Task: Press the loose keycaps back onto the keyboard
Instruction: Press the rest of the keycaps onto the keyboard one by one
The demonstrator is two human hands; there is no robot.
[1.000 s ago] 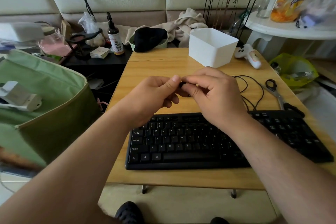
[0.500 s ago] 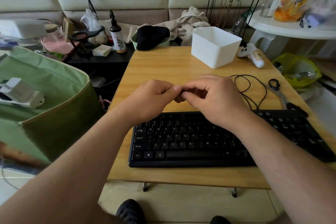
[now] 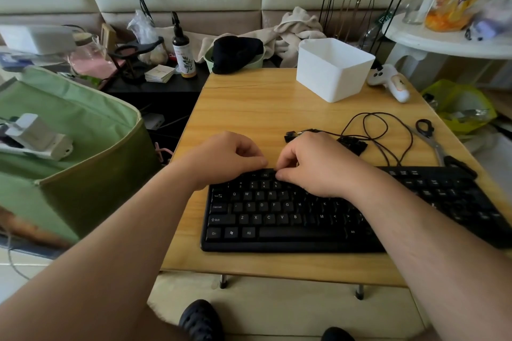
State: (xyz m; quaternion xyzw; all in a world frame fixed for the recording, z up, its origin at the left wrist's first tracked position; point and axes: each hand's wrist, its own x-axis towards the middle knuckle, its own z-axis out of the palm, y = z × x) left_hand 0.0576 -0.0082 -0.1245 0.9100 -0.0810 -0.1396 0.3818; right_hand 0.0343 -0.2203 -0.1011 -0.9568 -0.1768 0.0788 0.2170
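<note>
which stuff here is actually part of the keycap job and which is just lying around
Part of the job:
keyboard
loose keycaps
left hand
right hand

Just lying about:
white bin
scissors
cable
spray bottle
green bag
controller

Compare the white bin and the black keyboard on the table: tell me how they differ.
The white bin is a tall open box; the black keyboard is low and flat. The bin stands at the table's far edge, untouched; the keyboard lies at the near edge with the left hand and right hand at its top row. The bin is plain; the keyboard carries lettered keys. Both rest on the same wooden table.
</note>
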